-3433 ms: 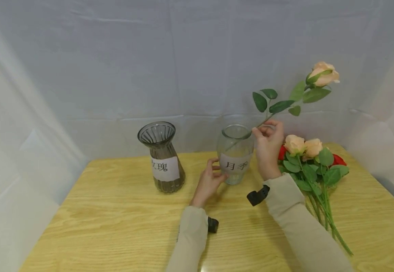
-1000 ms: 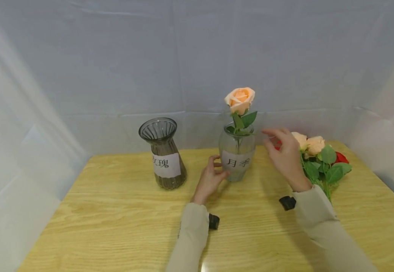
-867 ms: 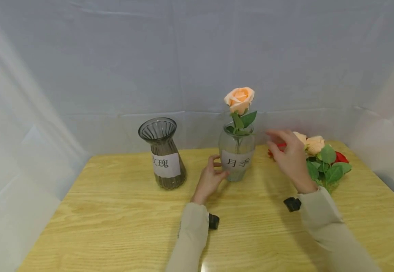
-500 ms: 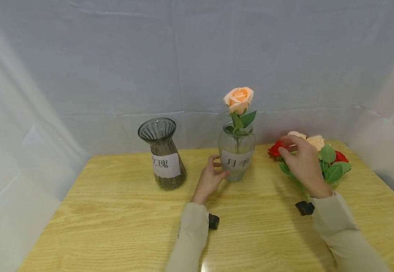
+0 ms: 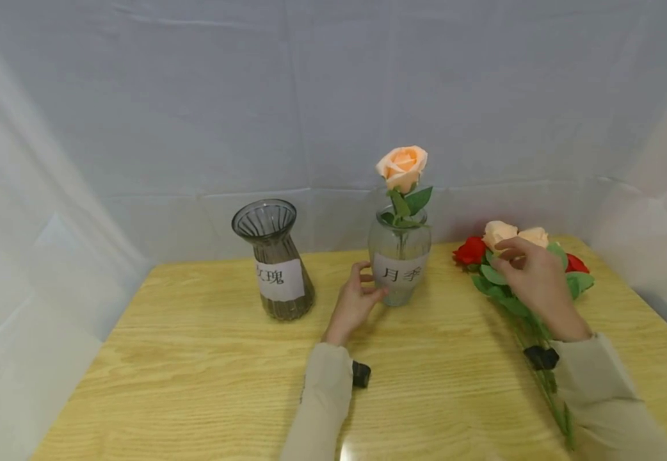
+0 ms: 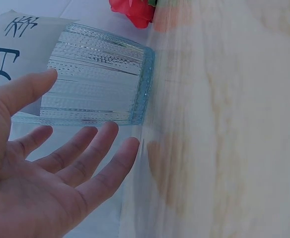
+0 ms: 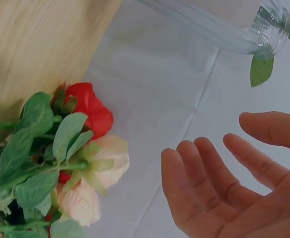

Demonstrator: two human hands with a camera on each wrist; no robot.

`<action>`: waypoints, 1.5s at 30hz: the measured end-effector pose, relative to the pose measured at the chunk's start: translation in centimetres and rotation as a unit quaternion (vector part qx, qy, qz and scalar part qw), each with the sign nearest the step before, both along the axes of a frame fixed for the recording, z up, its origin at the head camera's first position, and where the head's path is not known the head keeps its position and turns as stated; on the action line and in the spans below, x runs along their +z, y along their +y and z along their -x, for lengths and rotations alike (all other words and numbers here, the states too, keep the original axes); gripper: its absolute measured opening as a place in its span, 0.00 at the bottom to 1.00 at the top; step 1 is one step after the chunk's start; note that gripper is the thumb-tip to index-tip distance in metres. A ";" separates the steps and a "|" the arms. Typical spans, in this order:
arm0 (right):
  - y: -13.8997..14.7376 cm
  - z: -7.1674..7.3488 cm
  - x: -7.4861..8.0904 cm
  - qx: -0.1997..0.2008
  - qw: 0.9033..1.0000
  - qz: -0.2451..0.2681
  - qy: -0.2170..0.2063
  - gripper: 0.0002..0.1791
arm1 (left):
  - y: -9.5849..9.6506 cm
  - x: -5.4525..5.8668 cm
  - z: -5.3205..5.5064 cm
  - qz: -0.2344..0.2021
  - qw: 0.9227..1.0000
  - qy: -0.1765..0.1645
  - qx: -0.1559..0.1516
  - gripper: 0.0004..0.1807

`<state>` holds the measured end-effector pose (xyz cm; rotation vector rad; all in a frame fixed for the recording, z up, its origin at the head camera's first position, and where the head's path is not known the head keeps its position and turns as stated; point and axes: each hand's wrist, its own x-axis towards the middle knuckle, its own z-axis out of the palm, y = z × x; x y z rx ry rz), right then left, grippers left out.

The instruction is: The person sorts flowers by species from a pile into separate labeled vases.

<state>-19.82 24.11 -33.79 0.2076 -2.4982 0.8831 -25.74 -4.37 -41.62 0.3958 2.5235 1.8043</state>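
Note:
A peach rose [image 5: 402, 168] stands upright in the clear glass vase [image 5: 388, 246], which bears a paper label. Beside the vase's lower left side is my left hand [image 5: 353, 304], thumb before the glass and fingers loosely bent; whether they touch it I cannot tell. In the left wrist view the palm [image 6: 40, 198] faces up with fingers spread. My right hand [image 5: 541, 282] hovers over the lying bunch of flowers, holding nothing. The right wrist view shows its loose fingers [image 7: 204, 178] apart from the red rose [image 7: 91, 111] and peach roses [image 7: 108, 161].
Left of the clear vase stands a smoky grey fluted vase [image 5: 276, 253], also labelled. The bunch's green stems [image 5: 552, 403] reach towards the front of the wooden table [image 5: 207, 358]. Pale cloth [image 5: 195, 128] hangs behind and on both sides.
My right hand has lowered the peach rose into the clear vase and let go. It has then moved right, over the lying flowers. The left hand has stayed by the vase.

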 end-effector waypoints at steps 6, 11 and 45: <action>0.8 -0.2 -0.2 0.007 1.000 0.001 -0.025 0.13 | 0.0 0.1 -0.1 0.005 1.000 0.002 0.000 0.33; 1.4 -0.3 -0.5 0.004 0.999 -0.010 -0.040 0.13 | 0.0 0.0 -0.1 0.002 1.000 0.002 -0.002 0.33; 5.2 -1.8 -2.2 0.029 0.982 -0.019 -0.183 0.20 | -0.1 0.0 -0.1 0.007 1.000 0.006 -0.001 0.33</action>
